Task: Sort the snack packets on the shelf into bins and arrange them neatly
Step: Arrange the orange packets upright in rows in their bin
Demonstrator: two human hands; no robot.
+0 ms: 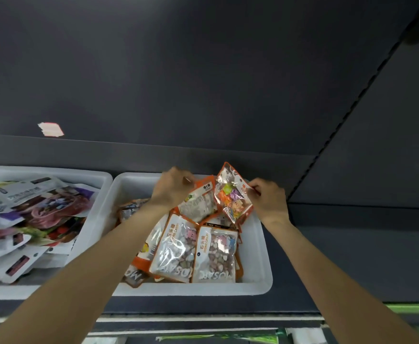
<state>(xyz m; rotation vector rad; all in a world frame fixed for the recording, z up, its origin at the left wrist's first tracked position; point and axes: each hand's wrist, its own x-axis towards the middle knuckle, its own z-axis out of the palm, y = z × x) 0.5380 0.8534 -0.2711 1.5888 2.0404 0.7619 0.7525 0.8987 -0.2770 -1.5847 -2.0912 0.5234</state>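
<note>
A white bin (260,247) on the dark shelf holds several orange-edged clear candy packets (216,254), some lying flat at the front. My left hand (173,186) pinches the top of an orange packet (198,202) near the bin's back wall. My right hand (268,197) pinches the edge of another orange packet of coloured sweets (232,194), tilted up above the bin's back right corner. To the left, a second white bin (99,194) is heaped with white and purple snack packets (37,209).
The dark shelf back panel (203,83) rises behind the bins, with a small white-and-red label (51,129) on it. Bare dark shelf surface (352,256) lies right of the bins. The shelf's front rail (203,319) runs below, with green items (412,307) on the lower level.
</note>
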